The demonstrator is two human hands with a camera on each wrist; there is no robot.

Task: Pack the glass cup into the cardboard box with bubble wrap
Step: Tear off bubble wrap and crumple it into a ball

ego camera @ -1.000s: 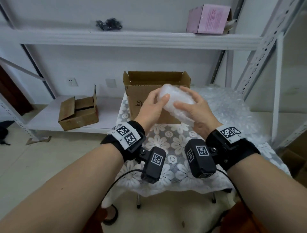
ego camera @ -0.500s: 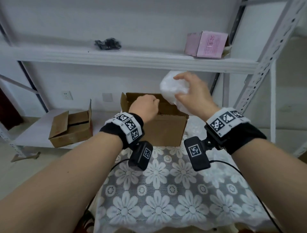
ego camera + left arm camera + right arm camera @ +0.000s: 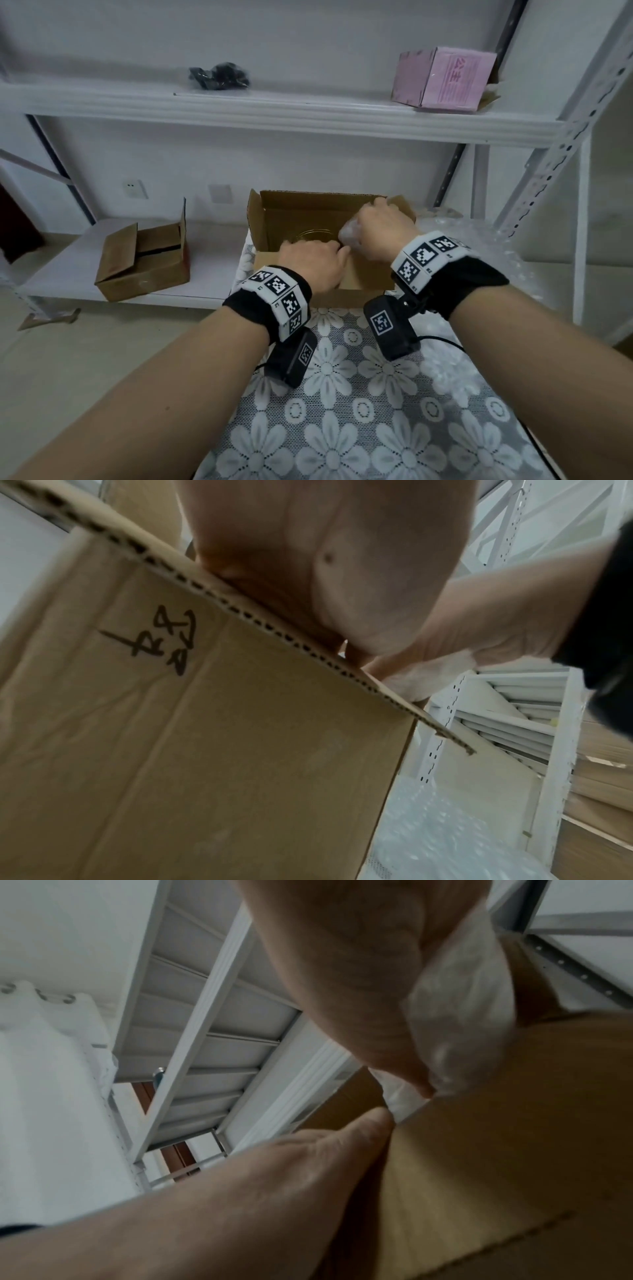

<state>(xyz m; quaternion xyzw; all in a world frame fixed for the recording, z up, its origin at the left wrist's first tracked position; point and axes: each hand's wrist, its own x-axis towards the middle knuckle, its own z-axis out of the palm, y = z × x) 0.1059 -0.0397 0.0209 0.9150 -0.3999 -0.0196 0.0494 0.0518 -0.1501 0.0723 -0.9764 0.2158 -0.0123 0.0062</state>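
The open cardboard box [image 3: 308, 212] stands on the flower-patterned table, its brown front wall [image 3: 205, 750] filling the left wrist view. My right hand [image 3: 380, 233] grips the bubble-wrapped bundle [image 3: 347, 236] and holds it low inside the box's right half; the white wrap [image 3: 459, 1020] shows between its thumb and fingers. My left hand [image 3: 315, 263] is curled over the top edge of the front wall, its palm [image 3: 325, 561] on the cardboard and its fingers hidden inside. A round clear rim [image 3: 315, 234] shows on the box floor.
A loose bubble wrap sheet [image 3: 479, 246] lies on the table right of the box. A smaller cardboard box [image 3: 144, 263] sits on the low shelf at left. A pink box [image 3: 445, 78] and a black item [image 3: 219, 75] are on the upper shelf. A white shelf upright [image 3: 548, 164] rises at right.
My right hand has carried the wrapped bundle from in front of the box, up over it, then down inside. My left hand let go of the bundle and took the box's front wall.
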